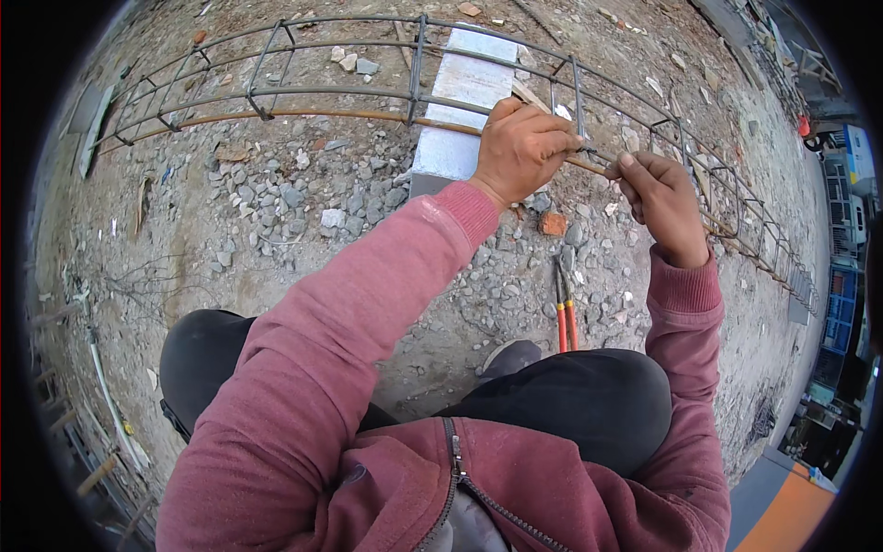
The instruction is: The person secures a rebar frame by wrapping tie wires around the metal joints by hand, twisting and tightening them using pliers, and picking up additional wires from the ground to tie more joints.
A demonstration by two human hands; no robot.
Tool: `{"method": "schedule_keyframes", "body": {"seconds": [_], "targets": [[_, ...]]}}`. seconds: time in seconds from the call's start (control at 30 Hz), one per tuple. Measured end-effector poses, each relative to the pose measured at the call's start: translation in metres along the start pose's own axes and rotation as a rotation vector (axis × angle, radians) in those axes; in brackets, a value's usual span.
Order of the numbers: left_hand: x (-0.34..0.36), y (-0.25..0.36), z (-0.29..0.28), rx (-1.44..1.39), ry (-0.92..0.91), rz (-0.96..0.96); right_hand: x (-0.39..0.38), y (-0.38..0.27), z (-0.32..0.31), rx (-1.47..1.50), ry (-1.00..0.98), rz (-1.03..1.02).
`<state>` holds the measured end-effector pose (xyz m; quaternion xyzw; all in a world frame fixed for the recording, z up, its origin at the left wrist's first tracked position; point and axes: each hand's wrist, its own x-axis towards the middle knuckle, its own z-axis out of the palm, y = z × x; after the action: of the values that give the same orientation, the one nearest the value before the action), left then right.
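A long rebar cage (336,92) of thin bars with square stirrups curves across the upper view. My left hand (522,147) is closed over its near bars, the fingertips at a stirrup corner right of the pale block (474,60). The rust-brown near bar runs on from under that hand toward my right hand (658,195). There my right thumb and forefinger are pinched together against the bar; anything thin between them is too small to make out. Below the cage, a pair of pincers (564,308) with red and orange handles lies on the gravel between my hands and knees.
The block props the cage off rubble ground (294,198). A broken brick piece (552,224) lies beneath my hands. A flat grey slab (92,129) stands by the cage's left end, and another block (798,306) is near its right end. An orange panel (782,511) is at lower right.
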<state>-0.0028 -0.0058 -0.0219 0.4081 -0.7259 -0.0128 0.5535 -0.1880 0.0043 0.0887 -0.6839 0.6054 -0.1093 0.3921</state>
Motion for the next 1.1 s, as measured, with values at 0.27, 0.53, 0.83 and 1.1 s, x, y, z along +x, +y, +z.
{"method": "schedule_keyframes", "body": {"seconds": [0.27,0.53,0.83,1.1], "targets": [[0.000,0.005,-0.004,0.060,-0.044,0.010,-0.071,0.229,0.107,-0.460,-0.032,0.340],[-0.013,0.024,-0.004,0.110,0.012,-0.060,-0.098,0.252,0.184,-0.535,0.096,0.331],[-0.052,0.085,0.034,-1.348,0.096,-1.181,-0.135,0.236,0.101,0.418,-0.172,0.500],[0.014,0.117,0.028,-2.062,0.523,-1.495,-0.128,0.047,-0.075,-0.624,0.242,0.042]]}}
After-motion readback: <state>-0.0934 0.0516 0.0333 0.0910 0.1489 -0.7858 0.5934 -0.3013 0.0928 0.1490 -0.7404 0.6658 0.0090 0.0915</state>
